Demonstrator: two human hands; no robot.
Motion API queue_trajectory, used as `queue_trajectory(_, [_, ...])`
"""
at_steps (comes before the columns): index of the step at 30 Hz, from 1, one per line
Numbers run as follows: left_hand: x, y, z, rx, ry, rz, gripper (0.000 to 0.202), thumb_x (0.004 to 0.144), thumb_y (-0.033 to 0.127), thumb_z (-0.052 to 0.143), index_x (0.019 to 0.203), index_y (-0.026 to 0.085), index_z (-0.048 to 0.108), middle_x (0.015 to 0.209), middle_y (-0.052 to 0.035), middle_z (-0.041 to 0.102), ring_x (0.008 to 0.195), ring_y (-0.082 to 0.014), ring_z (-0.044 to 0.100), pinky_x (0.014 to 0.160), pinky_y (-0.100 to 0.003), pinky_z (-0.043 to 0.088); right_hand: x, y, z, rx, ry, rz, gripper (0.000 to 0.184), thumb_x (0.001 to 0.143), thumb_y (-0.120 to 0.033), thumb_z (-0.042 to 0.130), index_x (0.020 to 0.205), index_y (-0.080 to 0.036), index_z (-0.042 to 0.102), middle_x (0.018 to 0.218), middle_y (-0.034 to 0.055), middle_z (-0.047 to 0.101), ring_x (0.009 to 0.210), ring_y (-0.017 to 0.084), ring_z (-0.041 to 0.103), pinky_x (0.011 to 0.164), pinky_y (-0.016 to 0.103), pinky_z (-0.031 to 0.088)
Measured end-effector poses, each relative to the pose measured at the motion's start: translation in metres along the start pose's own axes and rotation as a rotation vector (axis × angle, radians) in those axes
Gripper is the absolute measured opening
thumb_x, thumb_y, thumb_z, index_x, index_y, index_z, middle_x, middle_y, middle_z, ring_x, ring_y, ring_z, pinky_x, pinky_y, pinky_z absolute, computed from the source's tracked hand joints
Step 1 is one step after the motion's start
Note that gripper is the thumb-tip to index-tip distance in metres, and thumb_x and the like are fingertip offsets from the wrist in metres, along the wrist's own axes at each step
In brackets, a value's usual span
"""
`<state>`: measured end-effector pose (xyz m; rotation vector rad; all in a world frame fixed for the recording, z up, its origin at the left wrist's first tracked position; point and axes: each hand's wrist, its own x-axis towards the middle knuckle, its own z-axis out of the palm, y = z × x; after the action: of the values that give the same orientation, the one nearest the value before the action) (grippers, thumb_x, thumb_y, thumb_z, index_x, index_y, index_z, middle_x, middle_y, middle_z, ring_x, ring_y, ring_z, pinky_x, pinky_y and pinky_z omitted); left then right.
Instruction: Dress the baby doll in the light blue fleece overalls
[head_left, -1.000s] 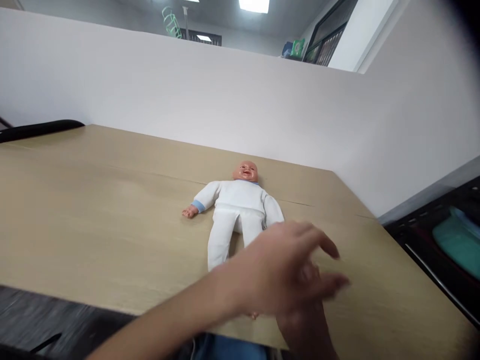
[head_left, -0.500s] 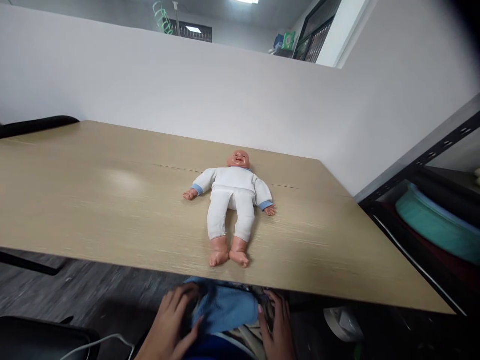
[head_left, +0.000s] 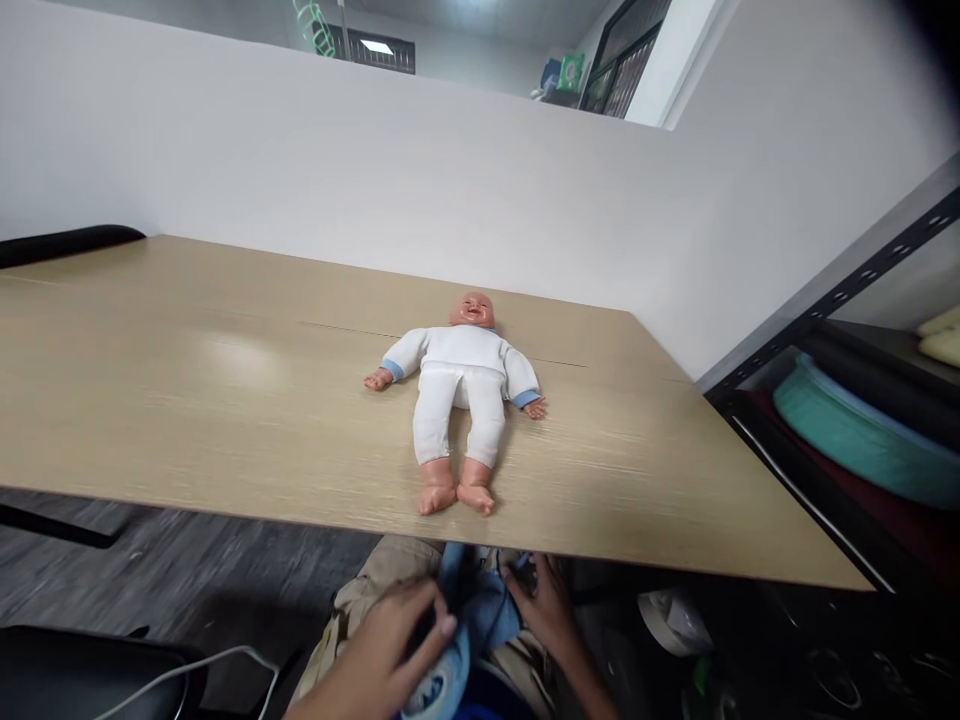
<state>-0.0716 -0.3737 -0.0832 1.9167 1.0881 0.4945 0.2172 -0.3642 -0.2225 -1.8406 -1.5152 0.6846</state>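
A baby doll [head_left: 459, 385] in a white suit with blue cuffs lies on its back on the wooden table [head_left: 225, 400], feet toward me. Both my hands are below the table's front edge, over my lap. My left hand [head_left: 390, 645] is curled on a piece of blue cloth [head_left: 469, 620] with a white patterned edge. My right hand [head_left: 544, 605] grips the same blue cloth from the other side. Neither hand touches the doll.
A white partition wall [head_left: 375, 170] runs behind the table. A black metal shelf [head_left: 825, 300] stands at the right, holding a teal round object [head_left: 855, 430]. A white cable [head_left: 195, 670] and a dark chair edge lie at the lower left, on a grey floor.
My hands left the table beside the doll and dropped to my lap, where they now hold the blue cloth. The view shifted slightly left and up; the doll has not moved.
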Motion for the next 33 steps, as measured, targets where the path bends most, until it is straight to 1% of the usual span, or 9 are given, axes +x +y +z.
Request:
queue_trajectory(3, [0.035, -0.013, -0.015, 0.092, -0.053, 0.044, 0.032, 0.107, 0.046, 0.049, 0.120, 0.022, 0.066, 0.129, -0.0133, 0.071, 0.125, -0.0341, 0.064, 0.109, -0.050, 0.050, 0.011, -0.009, -0.004, -0.005, -0.109, -0.077, 0.055, 0.086, -0.051, 0.068, 0.126, -0.015, 0.073, 0.135, 0.0213, 0.074, 0.136, 0.042, 0.063, 0.120, 0.057, 0.045])
queue_trajectory(6, [0.071, -0.041, -0.011, 0.125, -0.201, 0.125, 0.046, 0.095, 0.034, 0.061, 0.139, 0.024, 0.064, 0.141, -0.0147, 0.068, 0.131, -0.0385, 0.063, 0.115, -0.055, 0.049, 0.018, -0.017, -0.004, 0.003, -0.200, -0.118, 0.048, 0.084, -0.042, 0.067, 0.122, -0.014, 0.077, 0.130, 0.0201, 0.077, 0.129, 0.040, 0.069, 0.116, 0.053, 0.050])
queue_trajectory(11, [0.111, -0.057, 0.009, 0.088, -0.175, 0.285, 0.056, 0.071, 0.025, 0.069, 0.127, 0.030, 0.075, 0.118, -0.0092, 0.079, 0.123, -0.0421, 0.067, 0.106, -0.050, 0.056, 0.014, -0.033, -0.012, -0.002, -0.241, -0.110, 0.031, 0.086, -0.034, 0.064, 0.104, -0.014, 0.079, 0.108, 0.0188, 0.081, 0.109, 0.038, 0.074, 0.100, 0.052, 0.056])
queue_trajectory(15, [0.121, -0.045, 0.008, 0.068, -0.221, 0.322, 0.048, 0.075, 0.035, 0.075, 0.123, 0.033, 0.078, 0.121, -0.0068, 0.078, 0.130, -0.0418, 0.063, 0.106, -0.047, 0.056, -0.002, -0.061, -0.036, 0.032, -0.280, -0.199, 0.014, 0.089, -0.026, 0.064, 0.097, -0.020, 0.074, 0.107, 0.0100, 0.077, 0.109, 0.030, 0.070, 0.099, 0.042, 0.054])
queue_trajectory(21, [0.085, -0.011, -0.021, 0.040, -0.355, 0.326, 0.023, 0.087, 0.043, 0.078, 0.107, 0.032, 0.075, 0.113, -0.0045, 0.075, 0.103, -0.0301, 0.072, 0.092, -0.040, 0.059, -0.032, -0.119, -0.092, 0.142, -0.429, -0.181, 0.015, 0.101, -0.028, 0.055, 0.110, -0.024, 0.067, 0.112, 0.0053, 0.072, 0.109, 0.024, 0.067, 0.098, 0.034, 0.051])
queue_trajectory(24, [0.051, 0.025, -0.048, 0.017, -0.343, 0.326, 0.027, 0.086, 0.040, 0.084, 0.103, 0.024, 0.072, 0.127, -0.0076, 0.067, 0.116, -0.0278, 0.067, 0.101, -0.037, 0.056, -0.038, -0.143, -0.120, 0.121, -0.520, -0.248, 0.012, 0.098, -0.031, 0.061, 0.105, -0.023, 0.067, 0.101, 0.0031, 0.070, 0.093, 0.021, 0.067, 0.086, 0.030, 0.052])
queue_trajectory(26, [0.029, 0.052, -0.069, 0.015, -0.348, 0.351, 0.043, 0.085, 0.037, 0.086, 0.123, 0.027, 0.069, 0.139, -0.0083, 0.062, 0.127, -0.0281, 0.062, 0.109, -0.037, 0.052, -0.040, -0.159, -0.136, 0.127, -0.546, -0.345, 0.016, 0.094, -0.033, 0.067, 0.105, -0.022, 0.069, 0.105, 0.0053, 0.072, 0.097, 0.022, 0.069, 0.089, 0.032, 0.053])
queue_trajectory(30, [0.001, 0.086, -0.104, -0.016, -0.312, 0.350, 0.037, 0.089, 0.033, 0.083, 0.121, 0.032, 0.064, 0.128, -0.0031, 0.070, 0.124, -0.0271, 0.063, 0.111, -0.038, 0.051, -0.036, -0.194, -0.161, 0.166, -0.519, -0.493, 0.029, 0.092, -0.049, 0.076, 0.106, -0.024, 0.075, 0.116, 0.0109, 0.076, 0.117, 0.030, 0.069, 0.104, 0.039, 0.054])
queue_trajectory(33, [0.002, 0.096, -0.127, -0.111, -0.192, 0.323, 0.052, 0.078, 0.044, 0.092, 0.118, 0.028, 0.062, 0.116, -0.0045, 0.071, 0.104, -0.0268, 0.068, 0.090, -0.034, 0.057, -0.021, -0.221, -0.173, 0.291, -0.389, -0.693, 0.022, 0.096, -0.046, 0.070, 0.099, -0.024, 0.071, 0.093, 0.0068, 0.073, 0.089, 0.024, 0.070, 0.083, 0.033, 0.057])
